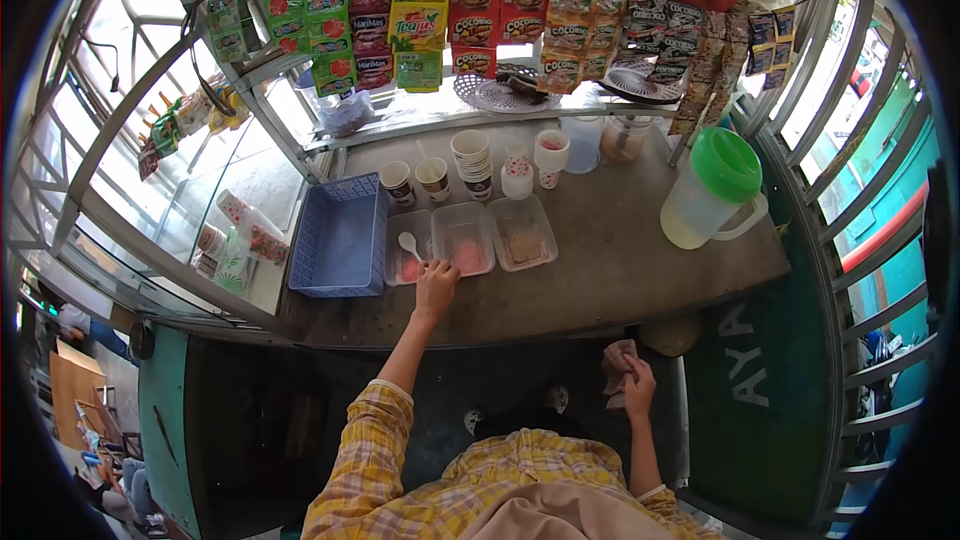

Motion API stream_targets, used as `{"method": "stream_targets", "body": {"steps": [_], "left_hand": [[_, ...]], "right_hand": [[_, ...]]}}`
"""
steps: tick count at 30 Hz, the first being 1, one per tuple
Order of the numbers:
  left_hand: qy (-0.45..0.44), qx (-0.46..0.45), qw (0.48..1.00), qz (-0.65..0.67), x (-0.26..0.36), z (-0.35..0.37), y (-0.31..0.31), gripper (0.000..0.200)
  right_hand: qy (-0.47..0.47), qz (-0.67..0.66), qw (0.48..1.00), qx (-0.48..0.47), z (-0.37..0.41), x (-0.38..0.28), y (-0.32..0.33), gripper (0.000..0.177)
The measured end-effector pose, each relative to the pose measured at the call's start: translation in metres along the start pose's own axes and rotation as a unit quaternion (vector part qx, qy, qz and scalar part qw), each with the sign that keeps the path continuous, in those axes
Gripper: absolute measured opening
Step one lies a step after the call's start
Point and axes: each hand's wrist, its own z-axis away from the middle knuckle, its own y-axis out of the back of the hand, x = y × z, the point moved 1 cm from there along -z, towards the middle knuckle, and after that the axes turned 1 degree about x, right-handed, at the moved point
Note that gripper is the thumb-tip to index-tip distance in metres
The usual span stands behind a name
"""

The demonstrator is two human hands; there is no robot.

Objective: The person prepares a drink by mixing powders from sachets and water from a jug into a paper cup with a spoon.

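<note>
My left hand (436, 285) reaches over the near rims of two clear plastic tubs, its fingers together near the handle of a white spoon (408, 241); what the fingertips hold is too small to tell. The spoon lies over the left tub (394, 230), which has something pink in it. Pink contents also show in the middle tub (463, 223). The right tub (523, 230) holds something brownish. Below the counter's front edge, my right hand (638, 384) is closed on a crumpled pinkish cloth (617, 365).
A blue basket (340, 230) stands left of the tubs. Behind them are stacked paper cups (471, 162). A green-lidded pitcher (706, 190) stands at the right. Drink sachets (420, 25) hang above the counter's back. Metal bars (865, 270) run along the right side.
</note>
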Motion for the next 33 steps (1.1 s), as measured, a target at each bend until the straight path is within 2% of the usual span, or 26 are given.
{"method": "stream_targets", "body": {"steps": [6,8,9,11,14,18,20,24,27,29,32,33], "left_hand": [[0.010,0.094,0.995,-0.039,0.004,0.008,0.011,0.022],[0.039,0.104,0.993,-0.040,0.002,0.014,0.017,0.022],[0.053,0.109,0.992,-0.042,-0.001,0.017,0.018,0.022],[0.061,0.095,0.992,-0.058,-0.015,0.027,0.014,0.019],[0.055,0.083,0.992,-0.077,-0.035,0.039,0.012,0.014],[0.049,0.073,0.992,-0.092,-0.037,0.044,0.020,0.008],[0.053,0.070,0.992,-0.093,-0.040,0.049,0.020,0.013],[0.045,0.074,0.993,-0.082,-0.022,0.045,0.033,0.024],[-0.004,0.075,0.996,-0.041,-0.002,0.033,0.034,0.032],[-0.005,0.067,0.997,-0.039,0.013,0.021,0.030,0.027],[-0.017,0.057,0.998,-0.032,0.015,0.012,0.017,0.017],[-0.024,0.054,0.998,-0.029,0.014,0.011,0.011,0.013]], "right_hand": [[-0.065,-0.024,0.996,-0.050,0.008,-0.012,-0.013,0.038],[-0.094,-0.036,0.993,-0.064,0.008,-0.022,-0.010,0.038],[-0.072,-0.025,0.995,-0.058,0.008,-0.021,-0.010,0.038],[-0.026,-0.004,0.999,-0.046,0.008,-0.018,-0.010,0.037],[-0.023,0.002,0.999,-0.047,0.008,-0.012,-0.010,0.037],[-0.066,-0.029,0.996,-0.061,0.006,-0.013,-0.012,0.037],[-0.064,-0.027,0.996,-0.064,0.003,-0.032,-0.010,0.037],[-0.062,-0.034,0.995,-0.074,0.004,-0.022,-0.018,0.037],[-0.068,-0.030,0.994,-0.081,0.005,-0.020,-0.022,0.037],[-0.043,-0.015,0.996,-0.078,0.006,-0.014,-0.026,0.037],[-0.066,-0.022,0.994,-0.089,0.007,-0.027,-0.024,0.037],[-0.022,-0.003,0.997,-0.074,0.006,-0.023,-0.026,0.037]]}}
